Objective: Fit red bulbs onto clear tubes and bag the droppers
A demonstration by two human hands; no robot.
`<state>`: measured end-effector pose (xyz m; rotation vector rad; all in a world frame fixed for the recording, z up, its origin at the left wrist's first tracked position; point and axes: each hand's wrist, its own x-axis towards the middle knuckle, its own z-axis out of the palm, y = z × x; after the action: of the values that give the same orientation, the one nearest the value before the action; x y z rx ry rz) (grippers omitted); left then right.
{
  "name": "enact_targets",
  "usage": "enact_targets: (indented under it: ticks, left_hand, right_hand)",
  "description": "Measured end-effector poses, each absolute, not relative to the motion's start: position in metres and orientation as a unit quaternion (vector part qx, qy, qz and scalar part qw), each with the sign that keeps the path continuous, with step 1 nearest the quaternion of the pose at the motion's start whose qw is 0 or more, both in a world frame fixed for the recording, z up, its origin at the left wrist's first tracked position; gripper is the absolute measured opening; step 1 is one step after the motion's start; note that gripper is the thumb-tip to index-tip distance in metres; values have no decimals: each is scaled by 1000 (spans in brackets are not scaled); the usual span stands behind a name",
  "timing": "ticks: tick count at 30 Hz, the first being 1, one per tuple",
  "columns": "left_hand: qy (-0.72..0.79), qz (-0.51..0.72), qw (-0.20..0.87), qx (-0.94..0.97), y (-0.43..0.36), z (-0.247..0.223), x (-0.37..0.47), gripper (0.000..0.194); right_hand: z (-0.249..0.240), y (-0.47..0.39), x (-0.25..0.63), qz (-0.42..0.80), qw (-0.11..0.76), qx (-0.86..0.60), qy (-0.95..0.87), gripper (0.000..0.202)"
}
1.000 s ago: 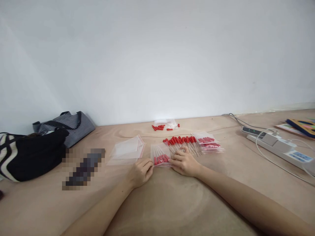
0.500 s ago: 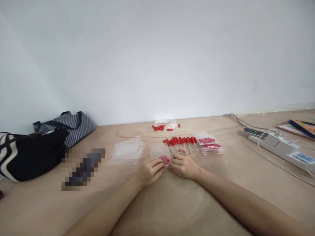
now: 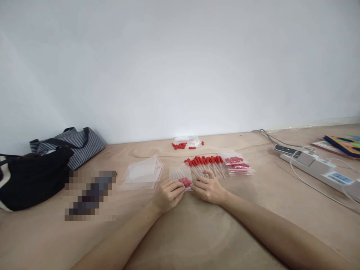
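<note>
A clear zip bag (image 3: pixel 180 172) holds several red-tipped sticks, tips toward me. My left hand (image 3: pixel 168 194) pinches its near left edge, and my right hand (image 3: pixel 208 188) has its fingers closed on the near right edge. Beyond my right hand lies a row of loose red-tipped sticks (image 3: pixel 204 160), their tips pointing away. Filled bags (image 3: pixel 237 165) are stacked to the right of that row. Flat unfilled zip bags (image 3: pixel 142 172) lie left of the held bag.
Loose red tips (image 3: pixel 180 145) and another bag (image 3: pixel 187 140) lie near the wall. At left are a black bag (image 3: pixel 36 178), a striped bag (image 3: pixel 87 148) and a pixelated dark object (image 3: pixel 91 195). A power strip (image 3: pixel 323 170) with cables is at right.
The whole view has shifted slightly, so things sit a little further left. The red tips in the held bag show more clearly between my hands, which keep their grip.
</note>
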<state>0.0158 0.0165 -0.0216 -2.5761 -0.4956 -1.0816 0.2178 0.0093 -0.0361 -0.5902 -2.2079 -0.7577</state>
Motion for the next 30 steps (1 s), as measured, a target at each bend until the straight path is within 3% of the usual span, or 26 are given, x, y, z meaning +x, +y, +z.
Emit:
enact_targets:
  ticks: [20,30]
  left_hand:
    - [-158,-347,215,-899,14,-20,20,13]
    - [-137,-353,227,-898,15,-22,17,16]
  right_hand:
    - [-34,10,207,-282,370,-227,-856,28]
    - [-36,8,204,-243,356,-242,-869,22]
